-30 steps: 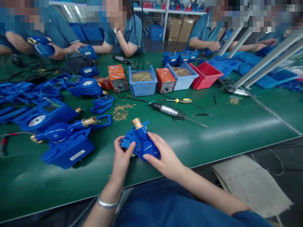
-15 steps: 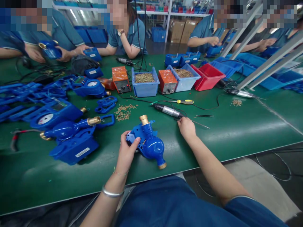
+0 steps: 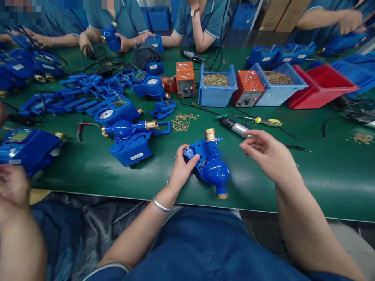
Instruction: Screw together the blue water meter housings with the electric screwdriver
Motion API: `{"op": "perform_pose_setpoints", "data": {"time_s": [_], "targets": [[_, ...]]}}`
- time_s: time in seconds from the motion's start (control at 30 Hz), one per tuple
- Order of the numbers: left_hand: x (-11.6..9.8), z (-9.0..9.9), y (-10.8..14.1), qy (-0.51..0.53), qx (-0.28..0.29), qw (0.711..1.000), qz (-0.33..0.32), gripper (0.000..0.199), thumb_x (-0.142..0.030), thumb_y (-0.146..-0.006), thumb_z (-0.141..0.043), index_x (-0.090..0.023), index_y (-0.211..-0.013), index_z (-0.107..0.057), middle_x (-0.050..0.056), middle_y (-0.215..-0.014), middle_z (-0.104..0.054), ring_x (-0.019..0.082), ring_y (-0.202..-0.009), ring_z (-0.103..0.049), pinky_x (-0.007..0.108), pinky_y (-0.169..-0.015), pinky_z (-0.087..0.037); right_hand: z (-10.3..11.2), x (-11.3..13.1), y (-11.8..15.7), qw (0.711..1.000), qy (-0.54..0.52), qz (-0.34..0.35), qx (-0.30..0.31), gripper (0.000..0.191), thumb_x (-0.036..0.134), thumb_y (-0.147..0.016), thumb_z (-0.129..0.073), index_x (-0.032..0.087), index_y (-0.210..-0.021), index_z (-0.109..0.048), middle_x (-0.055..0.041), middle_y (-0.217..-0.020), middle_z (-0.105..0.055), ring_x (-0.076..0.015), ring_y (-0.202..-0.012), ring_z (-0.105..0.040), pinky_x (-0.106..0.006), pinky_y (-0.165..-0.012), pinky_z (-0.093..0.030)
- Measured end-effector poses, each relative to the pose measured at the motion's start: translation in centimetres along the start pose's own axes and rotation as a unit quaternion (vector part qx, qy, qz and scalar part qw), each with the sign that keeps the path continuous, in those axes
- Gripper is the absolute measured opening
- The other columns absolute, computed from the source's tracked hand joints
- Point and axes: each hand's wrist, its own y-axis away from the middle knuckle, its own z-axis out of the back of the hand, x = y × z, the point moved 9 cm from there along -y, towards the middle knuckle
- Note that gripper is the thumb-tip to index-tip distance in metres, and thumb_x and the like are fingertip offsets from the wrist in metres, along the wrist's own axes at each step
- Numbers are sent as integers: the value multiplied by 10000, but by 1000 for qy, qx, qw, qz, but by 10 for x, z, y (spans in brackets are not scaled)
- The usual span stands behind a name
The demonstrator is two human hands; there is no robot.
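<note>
My left hand (image 3: 184, 166) grips a blue water meter (image 3: 216, 170) by its flat blue housing, thumb on top. The meter lies tilted near the table's front edge, one brass end pointing away and the other toward me. My right hand (image 3: 268, 154) hovers to the right of it, thumb and forefinger apart, with nothing visible between them. Just behind those fingers an electric screwdriver (image 3: 234, 127) lies on the green table, its front part hidden by the hand. Loose brass screws (image 3: 182, 122) are scattered beyond the meter.
Blue bins of screws (image 3: 218, 93), orange power boxes (image 3: 185, 80) and a red bin (image 3: 322, 88) stand along the middle. A yellow-handled screwdriver (image 3: 268, 121) and tweezers (image 3: 299, 148) lie at right. More meters (image 3: 129, 142) sit left; a co-worker's hand (image 3: 13, 187) is at far left.
My right hand has come away from the electric screwdriver and lifted, its fingers parting. My left hand still grips the meter. The view has swung left, bringing in a neighbour's hand and another meter.
</note>
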Motion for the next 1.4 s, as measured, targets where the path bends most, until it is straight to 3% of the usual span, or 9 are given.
{"op": "perform_pose_setpoints", "data": {"time_s": [0.13,0.2,0.27,0.33,0.43,0.6,0.87,1.13,1.4], "targets": [[-3,-1,0,-2,9,1000,-5,518,-523,-851,-608,-218,-1237,-446,95,-1232,-541,251,-1174,-506,396,-1033,-381,-31,83,19,983,38,171,52,107,230,-911,-617,226,-981,-698,1,-932,-707,-131,-826,-669,-246,-786,-537],[-4,-1,0,-6,11,1000,-9,510,-515,-858,-599,-206,-1234,-445,102,-1240,-536,254,-1186,-497,402,-1043,-372,-54,101,24,965,85,232,82,124,199,-939,-573,198,-1001,-680,-15,-964,-714,-139,-885,-673,-258,-829,-539],[-5,0,-1,-8,14,1000,-19,496,-507,-871,-583,-196,-1232,-445,106,-1253,-528,252,-1198,-488,402,-1056,-360,-74,108,27,941,129,294,102,158,200,-965,-520,174,-1019,-666,-49,-1079,-699,-182,-1071,-638,-331,-960,-510],[-4,1,-2,4,23,999,-28,466,-503,-895,-547,-200,-1235,-448,96,-1262,-524,239,-1198,-488,389,-1064,-353,-87,108,25,922,170,332,101,168,207,-961,-518,172,-963,-683,-67,-1244,-637,-248,-1307,-482,-465,-1123,-374],[3,1,-2,47,52,997,-21,421,-498,-929,-492,-225,-1247,-455,67,-1246,-535,215,-1162,-508,365,-1051,-370,-98,98,15,923,208,310,92,138,194,-902,-597,189,-834,-717,-55,-1388,-535,-308,-1438,-274,-565,-1184,-210],[10,2,-2,79,74,994,-6,428,-486,-929,-506,-224,-1262,-449,61,-1239,-534,202,-1139,-515,336,-1032,-384,-118,91,10,930,228,271,101,152,184,-850,-630,195,-728,-721,-38,-1416,-512,-309,-1459,-212,-563,-1191,-156],[0,3,-2,40,64,997,-27,458,-496,-922,-520,-210,-1276,-466,92,-1320,-510,230,-1217,-480,354,-1062,-359,-130,86,13,919,299,236,104,177,192,-874,-596,192,-735,-706,-14,-1423,-512,-313,-1441,-248,-591,-1174,-128],[2,2,-4,55,67,996,-14,459,-492,-910,-541,-212,-1266,-470,98,-1314,-511,238,-1224,-476,373,-1066,-362,-129,93,19,891,354,261,111,220,201,-892,-595,173,-703,-702,-69,-1442,-489,-311,-1434,-267,-576,-1180,-117],[1,1,-4,64,67,996,-18,444,-478,-912,-545,-215,-1262,-470,99,-1328,-503,239,-1241,-467,390,-1085,-351,-133,87,15,899,327,274,102,163,223,-910,-570,174,-804,-683,-65,-1441,-489,-297,-1428,-289,-561,-1189,-158]]}}
